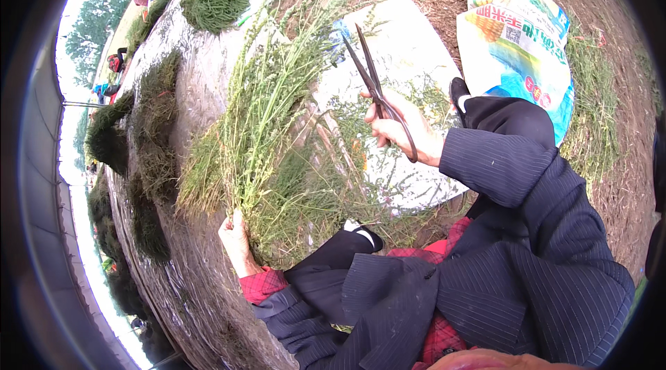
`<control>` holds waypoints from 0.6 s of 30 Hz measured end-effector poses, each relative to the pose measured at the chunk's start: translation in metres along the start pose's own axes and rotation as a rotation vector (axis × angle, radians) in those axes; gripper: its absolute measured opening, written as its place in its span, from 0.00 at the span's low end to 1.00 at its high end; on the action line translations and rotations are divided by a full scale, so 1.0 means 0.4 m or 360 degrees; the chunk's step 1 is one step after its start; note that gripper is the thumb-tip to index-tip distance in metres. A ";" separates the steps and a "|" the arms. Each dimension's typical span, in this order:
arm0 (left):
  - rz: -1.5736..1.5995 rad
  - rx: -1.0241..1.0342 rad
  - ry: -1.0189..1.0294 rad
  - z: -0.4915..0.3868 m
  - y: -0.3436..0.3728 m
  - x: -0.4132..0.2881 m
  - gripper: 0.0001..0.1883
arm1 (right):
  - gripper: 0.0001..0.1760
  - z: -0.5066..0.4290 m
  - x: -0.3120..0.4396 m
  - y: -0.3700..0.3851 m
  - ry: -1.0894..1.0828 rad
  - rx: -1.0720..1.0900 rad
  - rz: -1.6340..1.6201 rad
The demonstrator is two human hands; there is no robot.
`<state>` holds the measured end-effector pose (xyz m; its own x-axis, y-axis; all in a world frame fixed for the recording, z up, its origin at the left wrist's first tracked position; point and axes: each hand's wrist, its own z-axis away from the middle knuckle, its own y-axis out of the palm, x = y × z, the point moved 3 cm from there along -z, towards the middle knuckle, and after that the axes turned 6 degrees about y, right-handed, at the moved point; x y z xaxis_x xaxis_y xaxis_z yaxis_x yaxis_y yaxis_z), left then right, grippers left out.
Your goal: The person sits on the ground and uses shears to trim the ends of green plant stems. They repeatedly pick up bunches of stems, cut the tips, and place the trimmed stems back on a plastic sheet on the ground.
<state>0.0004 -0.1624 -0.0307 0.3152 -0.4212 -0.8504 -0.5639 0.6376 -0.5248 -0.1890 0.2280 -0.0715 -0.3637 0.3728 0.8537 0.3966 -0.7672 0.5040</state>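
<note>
My left hand, low at the left of centre, grips the stem ends of a tall bundle of green leafy stalks. The stalks fan out away from me toward the top of the view. In my right hand is a pair of dark metal scissors, its long blades parted slightly and pointing away from me. Beneath the scissors lies a white plastic sheet or sack strewn with small green sprigs and a few flowers. Loose cut stems lie on the ground between my feet, next to the sheet.
A printed white fertilizer sack lies at the upper right. Piles of green plants stand at the upper left, with darker heaps along plastic film on the soil. Several people are far off at the left. My shoes flank the sheet.
</note>
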 end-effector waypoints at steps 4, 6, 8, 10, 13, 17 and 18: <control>-0.0052 -0.0017 0.0057 -0.007 -0.009 0.009 0.21 | 0.33 -0.026 0.016 -0.003 -0.0212 0.0108 0.0206; -0.0056 -0.0054 0.0056 -0.002 -0.011 0.016 0.21 | 0.30 -0.046 0.038 -0.014 -0.0212 -0.0021 0.0458; -0.0078 -0.0113 0.0079 -0.003 -0.019 0.034 0.21 | 0.28 -0.064 0.047 -0.028 -0.0199 -0.0104 0.0491; -0.0102 -0.0084 0.0131 0.003 -0.002 0.005 0.21 | 0.26 -0.078 0.053 -0.040 -0.0105 -0.0116 0.0324; -0.0138 -0.0066 0.0167 0.009 -0.016 0.002 0.21 | 0.21 -0.030 0.096 -0.022 -0.0116 -0.0155 0.0308; -0.0137 -0.0115 0.0198 0.001 -0.027 0.018 0.21 | 0.18 -0.013 0.074 -0.024 -0.0159 -0.0165 0.0227; -0.0168 -0.0200 0.0176 0.003 -0.024 0.007 0.21 | 0.18 -0.001 0.079 -0.023 -0.0185 -0.0190 0.0188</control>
<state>0.0075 -0.1689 -0.0282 0.2961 -0.5542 -0.7779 -0.6253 0.5032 -0.5965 -0.2045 0.2466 -0.0492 -0.2182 0.3289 0.9188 0.3255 -0.8631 0.3862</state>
